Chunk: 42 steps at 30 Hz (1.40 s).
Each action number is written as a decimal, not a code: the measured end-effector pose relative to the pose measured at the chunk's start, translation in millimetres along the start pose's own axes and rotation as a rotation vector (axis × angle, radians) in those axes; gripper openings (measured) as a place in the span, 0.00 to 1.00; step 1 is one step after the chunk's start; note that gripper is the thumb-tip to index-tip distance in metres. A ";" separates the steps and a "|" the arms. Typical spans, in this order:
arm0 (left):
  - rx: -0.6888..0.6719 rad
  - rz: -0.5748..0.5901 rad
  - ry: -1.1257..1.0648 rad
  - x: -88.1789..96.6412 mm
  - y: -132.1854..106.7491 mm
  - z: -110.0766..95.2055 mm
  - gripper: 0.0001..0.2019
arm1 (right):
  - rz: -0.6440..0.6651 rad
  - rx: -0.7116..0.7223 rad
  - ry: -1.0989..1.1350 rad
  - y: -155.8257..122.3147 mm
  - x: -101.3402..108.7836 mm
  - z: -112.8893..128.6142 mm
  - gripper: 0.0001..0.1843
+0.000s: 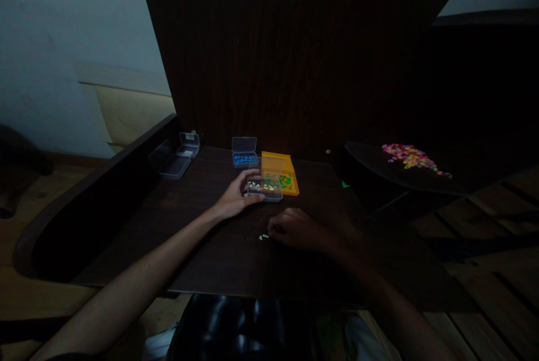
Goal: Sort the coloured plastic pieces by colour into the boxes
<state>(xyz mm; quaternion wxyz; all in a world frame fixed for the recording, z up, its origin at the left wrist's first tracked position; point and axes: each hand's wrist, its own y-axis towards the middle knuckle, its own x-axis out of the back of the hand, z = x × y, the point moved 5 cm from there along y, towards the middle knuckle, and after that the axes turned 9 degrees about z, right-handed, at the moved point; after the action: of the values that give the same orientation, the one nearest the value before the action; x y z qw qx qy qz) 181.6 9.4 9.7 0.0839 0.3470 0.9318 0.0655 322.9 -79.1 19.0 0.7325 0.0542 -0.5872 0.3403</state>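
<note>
My left hand [238,195] grips the left side of a clear plastic box [273,197], thumb in front and fingers behind. Its see-through lid stands raised, and several small whitish beads [256,186] lie inside. On the dark tabletop nearer to me is a little group of pale beads [263,236]. My right hand [295,227] rests just right of them, fingers curled down toward the beads; whether a bead is between the fingertips is hidden. Behind the clear box lies an open orange box [295,186] with green beads [285,181] in it.
A clear box with blue beads [245,159] stands open at the back. Two more clear boxes, a larger one [174,166] and a smaller one [188,150], sit at the left. Multicoloured beads [410,157] are heaped on a dark side surface [370,161]. A raised dark edge [105,192] borders the left.
</note>
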 end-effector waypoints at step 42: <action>-0.039 0.013 -0.042 -2.4 1.4 0.7 0.32 | -0.109 0.236 0.116 1.9 52.2 13.9 0.08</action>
<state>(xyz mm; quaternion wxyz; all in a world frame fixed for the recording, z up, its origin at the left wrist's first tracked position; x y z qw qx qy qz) 184.4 8.9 9.5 0.1097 0.3528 0.9261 0.0770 314.6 -61.7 69.5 0.7712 0.1519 -0.4960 0.3690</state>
